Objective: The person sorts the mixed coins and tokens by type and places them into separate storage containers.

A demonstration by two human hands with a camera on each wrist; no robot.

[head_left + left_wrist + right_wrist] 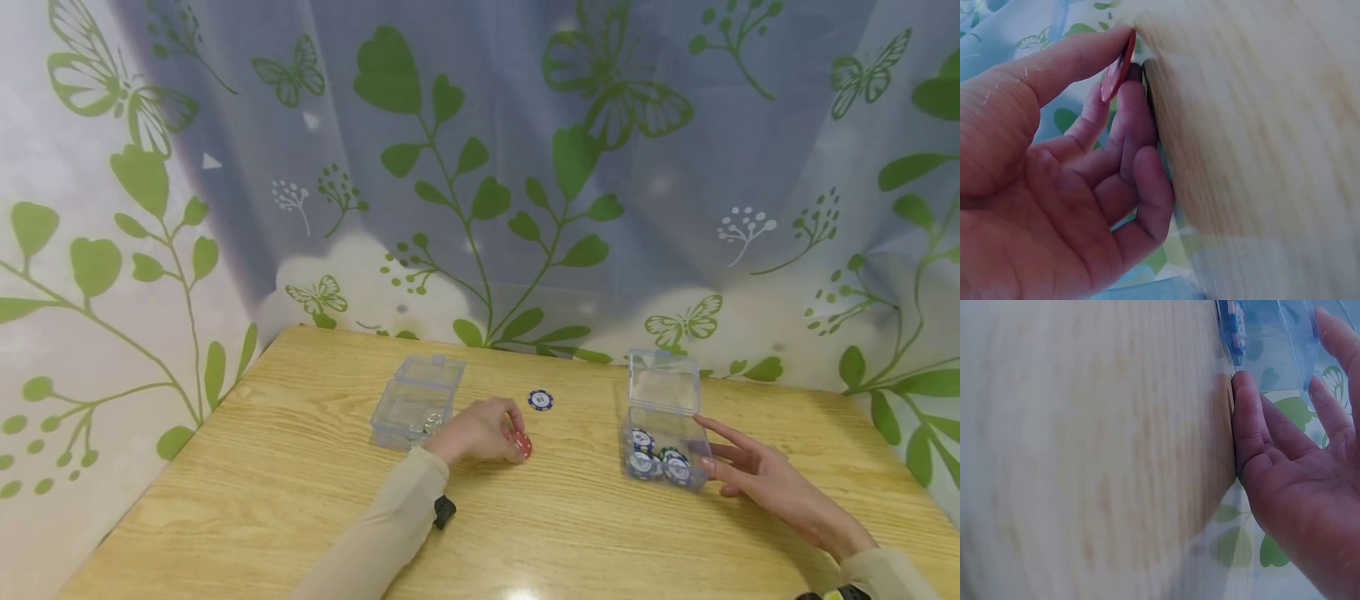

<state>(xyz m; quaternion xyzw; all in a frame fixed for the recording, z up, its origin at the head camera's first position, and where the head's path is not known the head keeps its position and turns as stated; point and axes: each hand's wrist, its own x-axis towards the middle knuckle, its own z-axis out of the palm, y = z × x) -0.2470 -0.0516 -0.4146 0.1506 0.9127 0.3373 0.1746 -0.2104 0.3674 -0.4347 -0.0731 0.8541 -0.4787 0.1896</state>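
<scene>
My left hand (483, 432) pinches a red poker chip (522, 444) between thumb and fingers, just over the tabletop. In the left wrist view the red chip (1119, 65) is tilted nearly on edge between thumb and fingertips. A dark blue and white poker chip (540, 400) lies flat beyond that hand. At the right, my right hand (772, 479) rests with extended fingers along the right side of a clear plastic box (663, 433). Several blue, black and white chips (660, 463) lie inside, and its lid stands raised at the back.
Left of my left hand stands another clear plastic box (401, 408) with its lid folded back and small shiny items (427, 425) inside, too small to tell. A leaf-patterned curtain (480, 208) hangs behind the wooden table (570, 525).
</scene>
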